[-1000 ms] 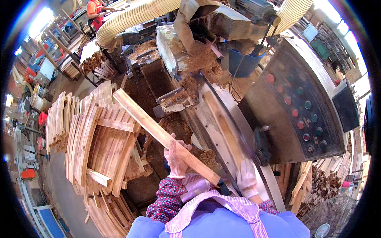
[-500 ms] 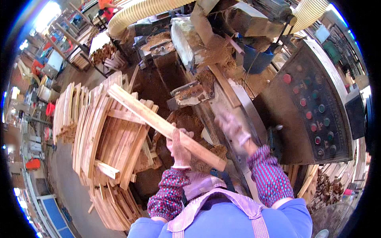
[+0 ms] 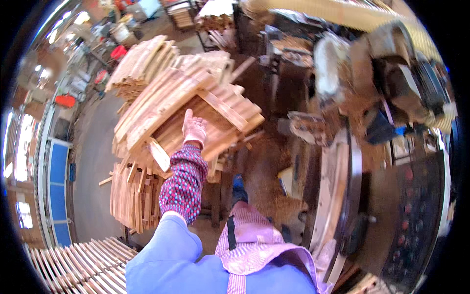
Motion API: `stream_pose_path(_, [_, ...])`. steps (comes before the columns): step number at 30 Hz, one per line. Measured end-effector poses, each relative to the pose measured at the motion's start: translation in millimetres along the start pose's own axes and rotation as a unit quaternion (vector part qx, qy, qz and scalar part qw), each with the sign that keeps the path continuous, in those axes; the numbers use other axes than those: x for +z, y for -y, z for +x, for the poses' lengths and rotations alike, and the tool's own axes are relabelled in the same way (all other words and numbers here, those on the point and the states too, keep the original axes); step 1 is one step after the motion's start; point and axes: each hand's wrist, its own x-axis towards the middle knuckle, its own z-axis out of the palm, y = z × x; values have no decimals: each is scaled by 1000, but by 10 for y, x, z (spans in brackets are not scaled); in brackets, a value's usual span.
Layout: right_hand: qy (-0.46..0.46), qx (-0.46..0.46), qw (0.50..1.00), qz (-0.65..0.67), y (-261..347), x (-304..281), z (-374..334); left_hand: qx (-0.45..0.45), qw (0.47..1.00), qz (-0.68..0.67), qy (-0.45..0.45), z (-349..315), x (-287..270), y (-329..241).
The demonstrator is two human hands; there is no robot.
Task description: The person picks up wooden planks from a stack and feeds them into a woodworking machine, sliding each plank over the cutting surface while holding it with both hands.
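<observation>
My left hand, in a pale glove, reaches over a stack of curved wooden slats. Its fingers are stretched apart and nothing is in them. Two short wooden crosspieces lie on the stack around it, one beyond the hand and one nearer me. Low on the right, my right hand is at the near end of a long wooden strip lying along the machine's bed. Blur and the apron partly hide its fingers, so I cannot tell whether it grips the strip.
A dark control panel with buttons stands at the right. Sawdust-covered machine parts and a ribbed yellow hose are at the far right. More slats are piled below and behind the stack. A slatted wooden pile is near left.
My view has swung left. The wooden piece has left my left hand, which now reaches open over the stack. My right hand has drawn back toward me along the machine.
</observation>
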Motion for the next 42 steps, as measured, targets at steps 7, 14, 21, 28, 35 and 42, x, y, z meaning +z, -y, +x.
stream_pose_path(7, [7, -68, 994, -89, 535, 48, 2513, 73, 953, -283, -76, 1181, -161, -620])
stream_pose_path(14, [-81, -105, 991, 14, 1022, -3, 3502, 94, 982, -157, 52, 260, -467, 120])
stream_pose_path(21, [164, -318, 778, 516, 2164, -655, 1920, -16, 987, -75, 139, -2250, -474, 1121])
stream_pose_path(28, [155, -207, 877, 405, 1398, -781, 734, -105, 959, 70, 252, -3360, -218, 1753])
stream_pose_path(35, [23, 14, 985, 172, 221, -333, -21, -161, 944, 147, 247, -3442, -145, 2241])
stream_pose_path(42, [-121, -134, 980, -82, 472, -30, 2208, -157, 948, 178, 213, -3112, -167, 1999])
